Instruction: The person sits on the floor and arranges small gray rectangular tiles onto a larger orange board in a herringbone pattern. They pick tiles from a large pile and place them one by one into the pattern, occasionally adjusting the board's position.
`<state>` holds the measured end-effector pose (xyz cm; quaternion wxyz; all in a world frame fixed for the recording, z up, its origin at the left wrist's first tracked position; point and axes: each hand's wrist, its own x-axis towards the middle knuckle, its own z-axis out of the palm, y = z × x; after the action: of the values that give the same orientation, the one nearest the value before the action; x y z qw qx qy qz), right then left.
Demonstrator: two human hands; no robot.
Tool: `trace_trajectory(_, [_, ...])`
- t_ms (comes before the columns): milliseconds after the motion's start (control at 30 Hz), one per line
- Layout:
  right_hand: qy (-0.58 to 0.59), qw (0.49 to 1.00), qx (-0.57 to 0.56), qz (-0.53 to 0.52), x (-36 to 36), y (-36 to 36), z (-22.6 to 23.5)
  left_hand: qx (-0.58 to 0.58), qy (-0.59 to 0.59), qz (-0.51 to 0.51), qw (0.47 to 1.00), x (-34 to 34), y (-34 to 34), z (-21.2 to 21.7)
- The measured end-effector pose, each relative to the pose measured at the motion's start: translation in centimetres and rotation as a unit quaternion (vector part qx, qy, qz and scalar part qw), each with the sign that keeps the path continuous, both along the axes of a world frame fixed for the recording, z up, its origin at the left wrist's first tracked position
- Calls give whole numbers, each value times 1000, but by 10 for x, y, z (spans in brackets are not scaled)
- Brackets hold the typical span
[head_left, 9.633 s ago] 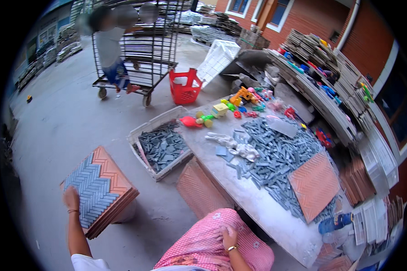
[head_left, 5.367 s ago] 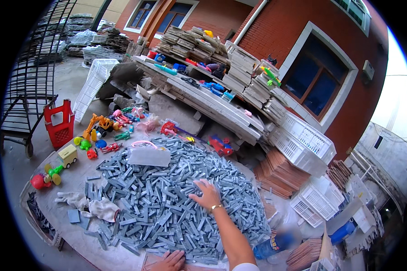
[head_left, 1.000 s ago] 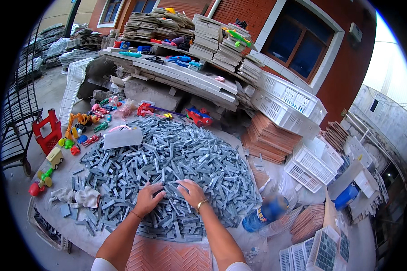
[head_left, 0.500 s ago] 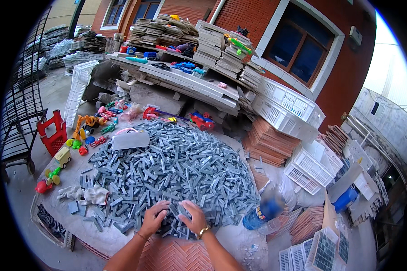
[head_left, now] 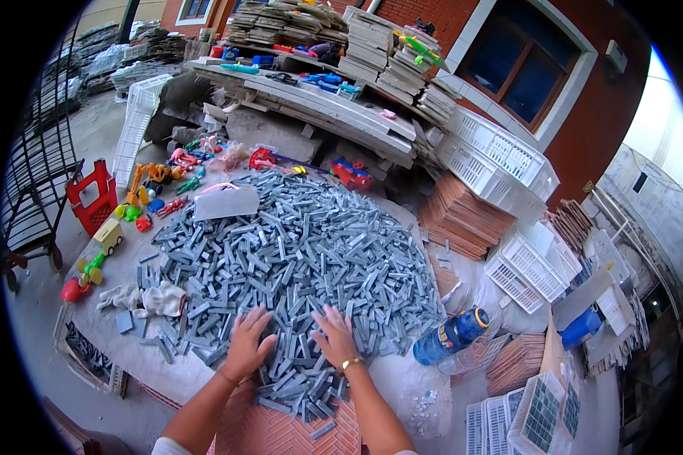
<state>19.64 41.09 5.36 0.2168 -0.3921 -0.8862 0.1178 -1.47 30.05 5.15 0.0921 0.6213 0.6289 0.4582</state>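
A large heap of small grey tile strips (head_left: pixel 311 250) covers the middle of the table. My left hand (head_left: pixel 249 343) rests at the heap's near edge, fingers apart and pointing forward over the strips. Opposite it, my right hand (head_left: pixel 335 338) touches the pile with its fingers spread; a gold band circles that wrist. Between and below my hands, a loose bunch of strips (head_left: pixel 300 387) spills onto a reddish board with a herringbone pattern (head_left: pixel 281 440). Neither hand grips a strip that I can make out.
A blue bottle (head_left: pixel 449 338) stands right of the heap, beside a clear cup (head_left: pixel 458 359). White gloves (head_left: pixel 159 300) lie at left, near plastic toys (head_left: pixel 108 236). A white scoop-like piece (head_left: pixel 226 203) sits on the heap. White crates (head_left: pixel 527 265) and reddish tile stacks (head_left: pixel 467 220) stand right.
My hands have moved apart and their fingers have spread forward. A batch of strips now lies over the herringbone board nearest me. The view has shifted slightly.
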Motion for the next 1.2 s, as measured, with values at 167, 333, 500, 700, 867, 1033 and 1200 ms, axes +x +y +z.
trace_trajectory(167, [98, 992, -37, 73, -14, -26, -1, -102, -20, -115, 988, 3, -6, 3])
trace_trajectory(333, [187, 973, -93, 96, -6, -65, -3, -83, -147, -168, 971, 13, -50, 3])
trace_trajectory(500, [219, 967, -63, 114, 7, -128, 8, -71, -196, -195, 958, 35, -95, 3])
trace_trajectory(700, [207, 973, -50, 92, 4, -211, 31, -56, -209, -208, 954, 41, -151, 14])
trace_trajectory(867, [229, 964, -39, 129, 21, -273, 23, -77, -33, -221, 972, 40, -204, 15])
trace_trajectory(1033, [159, 983, -76, -52, 39, -270, 4, -142, 139, -164, 966, 59, -223, 20])
trace_trajectory(1200, [31, 995, -27, -91, 21, -223, -31, -123, 150, -142, 971, 67, -147, 19])
